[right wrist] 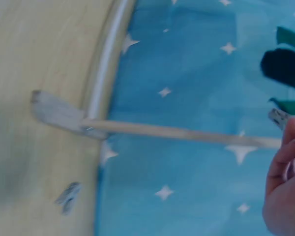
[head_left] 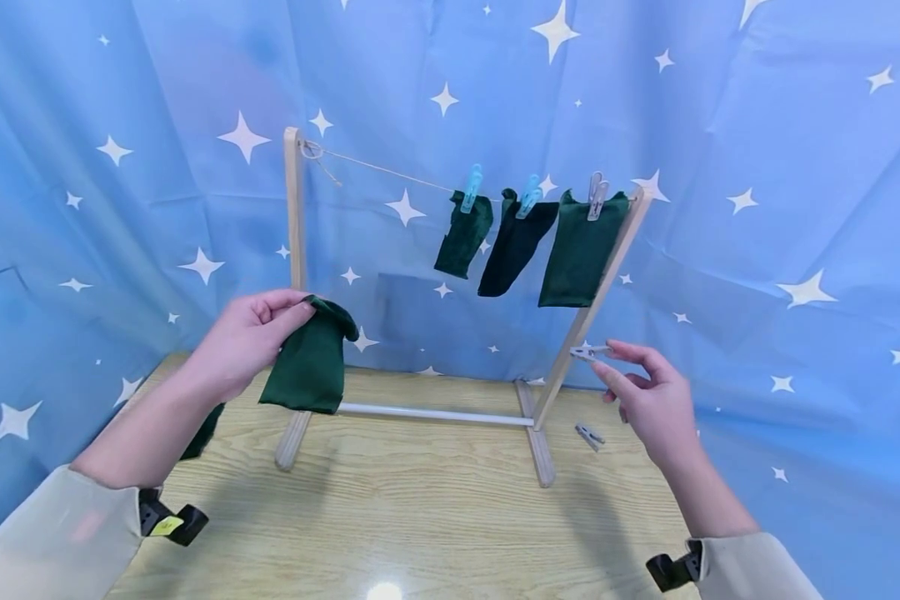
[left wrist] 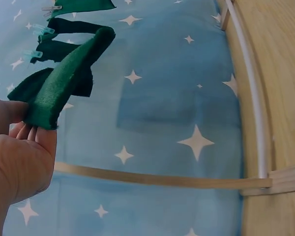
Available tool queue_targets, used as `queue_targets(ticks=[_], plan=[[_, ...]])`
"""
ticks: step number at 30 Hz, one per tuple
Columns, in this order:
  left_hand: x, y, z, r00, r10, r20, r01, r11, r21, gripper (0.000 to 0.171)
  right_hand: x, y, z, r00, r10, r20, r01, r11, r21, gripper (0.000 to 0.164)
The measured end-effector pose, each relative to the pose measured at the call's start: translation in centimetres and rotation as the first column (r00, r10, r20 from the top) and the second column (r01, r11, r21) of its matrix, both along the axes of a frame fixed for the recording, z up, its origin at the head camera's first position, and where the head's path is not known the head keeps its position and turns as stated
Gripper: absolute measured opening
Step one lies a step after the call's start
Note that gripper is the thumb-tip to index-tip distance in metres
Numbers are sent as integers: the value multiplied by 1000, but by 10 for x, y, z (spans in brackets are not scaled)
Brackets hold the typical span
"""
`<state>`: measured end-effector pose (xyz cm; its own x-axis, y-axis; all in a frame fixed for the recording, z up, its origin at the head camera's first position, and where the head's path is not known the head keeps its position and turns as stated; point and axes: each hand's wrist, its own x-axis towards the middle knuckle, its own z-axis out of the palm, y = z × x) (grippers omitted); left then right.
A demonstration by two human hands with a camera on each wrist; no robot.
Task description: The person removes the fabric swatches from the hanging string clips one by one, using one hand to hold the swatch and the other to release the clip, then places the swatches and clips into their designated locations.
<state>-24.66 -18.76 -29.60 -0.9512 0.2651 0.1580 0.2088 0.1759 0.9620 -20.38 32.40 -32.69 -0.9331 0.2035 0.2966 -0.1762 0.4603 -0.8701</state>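
Note:
My left hand (head_left: pixel 247 337) pinches a dark green cloth (head_left: pixel 311 367) by its top edge between thumb and fingers, and the cloth hangs down in front of the rack's left post. In the left wrist view the same cloth (left wrist: pixel 64 83) is seen folded over along its length. On the right, thumb and fingertips of my right hand (head_left: pixel 656 400) pinch a grey clothespin (head_left: pixel 587 352), held beside the right post. Three green cloths hang from the string (head_left: pixel 390 172) toward its right end: two under blue clothespins (head_left: pixel 472 187), the rightmost cloth (head_left: pixel 585 254) under a pale clothespin (head_left: pixel 597 200).
The wooden drying rack has a left post (head_left: pixel 296 217), a right post (head_left: pixel 603 292) and a white bottom bar (head_left: pixel 435 413). Another grey clothespin (head_left: pixel 590 436) lies on the table (head_left: pixel 435 517) near the right foot. A dark cloth (head_left: pixel 204 433) shows partly behind my left forearm.

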Motion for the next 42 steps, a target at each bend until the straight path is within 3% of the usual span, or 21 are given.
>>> queue_targets(ticks=[4, 10, 17, 25, 33, 39, 42], plan=[[1, -9, -13, 1000, 16, -3, -16, 997, -71, 50, -1, 17, -19, 997, -54, 61, 54, 999, 2, 49], [1, -26, -31, 999, -20, 25, 25, 979, -201, 50, -4, 38, -42, 987, -102, 128, 105, 994, -13, 51], [-4, -47, -53, 980, -127, 152, 154, 972, -178, 44, -5, 57, -69, 966, -139, 217, 136, 990, 28, 62], [-14, -74, -85, 991, -22, 133, 60, 955, -292, 59, -3, 71, -93, 948, -173, 267, 171, 985, 31, 68], [-25, -99, -114, 951, 7, 310, 39, 989, -142, 72, -2, 90, -120, 904, -249, 348, 261, 965, 15, 68], [-34, -107, -135, 925, 90, 368, -10, 977, -214, 78, -6, 106, -143, 884, -303, 356, 321, 947, 9, 69], [-38, -108, -142, 922, 113, 371, -12, 965, -262, 81, -7, 112, -152, 881, -312, 356, 335, 942, -6, 68]])
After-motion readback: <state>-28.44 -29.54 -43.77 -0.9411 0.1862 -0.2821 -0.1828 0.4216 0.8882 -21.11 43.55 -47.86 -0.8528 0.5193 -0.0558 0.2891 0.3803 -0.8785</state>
